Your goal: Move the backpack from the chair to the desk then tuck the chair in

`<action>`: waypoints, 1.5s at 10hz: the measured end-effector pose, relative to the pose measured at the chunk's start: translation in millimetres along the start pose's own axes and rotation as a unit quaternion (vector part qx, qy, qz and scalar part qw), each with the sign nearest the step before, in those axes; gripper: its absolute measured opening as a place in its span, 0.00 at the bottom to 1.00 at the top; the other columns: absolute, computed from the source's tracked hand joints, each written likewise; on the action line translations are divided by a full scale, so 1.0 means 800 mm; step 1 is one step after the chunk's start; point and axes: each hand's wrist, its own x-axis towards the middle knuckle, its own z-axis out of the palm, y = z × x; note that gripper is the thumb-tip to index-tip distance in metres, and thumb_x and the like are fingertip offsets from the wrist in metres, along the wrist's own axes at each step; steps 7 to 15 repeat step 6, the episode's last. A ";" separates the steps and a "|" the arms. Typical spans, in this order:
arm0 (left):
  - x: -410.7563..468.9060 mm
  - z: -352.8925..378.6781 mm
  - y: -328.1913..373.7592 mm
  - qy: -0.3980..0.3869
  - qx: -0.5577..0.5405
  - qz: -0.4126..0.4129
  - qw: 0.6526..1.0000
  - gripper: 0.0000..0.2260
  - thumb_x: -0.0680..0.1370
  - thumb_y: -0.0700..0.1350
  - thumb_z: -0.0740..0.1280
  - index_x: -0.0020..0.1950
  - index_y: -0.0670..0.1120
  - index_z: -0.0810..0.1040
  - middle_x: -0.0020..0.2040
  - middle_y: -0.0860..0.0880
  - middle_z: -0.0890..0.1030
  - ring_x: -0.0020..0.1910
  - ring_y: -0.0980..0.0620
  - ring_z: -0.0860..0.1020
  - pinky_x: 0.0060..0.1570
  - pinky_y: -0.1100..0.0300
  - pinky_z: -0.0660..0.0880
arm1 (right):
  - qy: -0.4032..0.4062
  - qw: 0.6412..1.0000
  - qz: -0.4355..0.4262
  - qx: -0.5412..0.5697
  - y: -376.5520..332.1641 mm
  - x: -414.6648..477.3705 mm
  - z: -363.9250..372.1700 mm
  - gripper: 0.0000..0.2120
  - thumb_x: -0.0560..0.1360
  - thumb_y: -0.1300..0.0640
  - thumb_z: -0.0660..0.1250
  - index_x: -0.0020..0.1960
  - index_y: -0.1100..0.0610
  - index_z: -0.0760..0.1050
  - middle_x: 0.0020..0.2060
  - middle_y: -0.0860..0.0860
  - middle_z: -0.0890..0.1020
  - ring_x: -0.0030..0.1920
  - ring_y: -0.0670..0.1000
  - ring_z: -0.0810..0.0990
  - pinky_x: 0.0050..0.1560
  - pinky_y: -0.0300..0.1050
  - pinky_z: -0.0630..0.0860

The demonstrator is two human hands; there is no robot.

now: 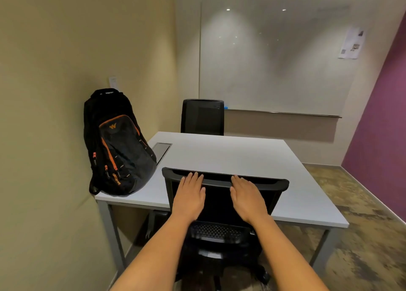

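Note:
A black backpack (118,145) with orange trim stands upright on the left near corner of the white desk (237,158), leaning against the beige wall. A black mesh office chair (222,205) faces the desk, its seat under the desktop and its backrest against the near edge. My left hand (190,196) lies flat on the back of the backrest, fingers over the top rail. My right hand (246,197) rests the same way a little to the right. Both palms press on the backrest with fingers extended.
A second black chair (202,117) stands at the far side of the desk. A metal cable hatch (162,150) is set into the desktop beside the backpack. A whiteboard (272,55) covers the far wall. A purple wall (382,123) bounds the right; patterned carpet (360,220) lies beside the desk.

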 end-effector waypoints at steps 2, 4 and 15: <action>-0.031 -0.008 0.001 -0.019 -0.009 0.007 1.000 0.25 0.83 0.51 0.48 0.78 0.46 0.46 0.79 0.48 0.48 0.77 0.51 0.45 0.75 0.57 0.44 | 0.025 1.000 0.001 0.004 0.003 -0.046 -0.003 0.26 0.82 0.48 0.47 0.77 0.56 0.51 0.77 0.49 0.55 0.77 0.48 0.51 0.74 0.40 0.46; -0.041 -0.021 0.002 -0.045 0.010 0.010 0.999 0.25 0.83 0.52 0.47 0.78 0.46 0.45 0.79 0.47 0.46 0.77 0.50 0.44 0.75 0.56 0.45 | 0.029 0.998 0.016 0.057 0.004 -0.072 -0.023 0.25 0.82 0.45 0.48 0.77 0.53 0.55 0.76 0.48 0.60 0.76 0.46 0.56 0.73 0.39 0.52; -0.017 -0.047 0.002 -0.007 0.017 0.014 1.000 0.24 0.83 0.53 0.46 0.77 0.45 0.49 0.79 0.47 0.50 0.77 0.50 0.47 0.75 0.55 0.44 | 0.203 0.944 0.051 0.255 0.000 -0.111 -0.082 0.17 0.80 0.46 0.54 0.67 0.48 0.69 0.63 0.43 0.74 0.66 0.45 0.71 0.63 0.38 0.67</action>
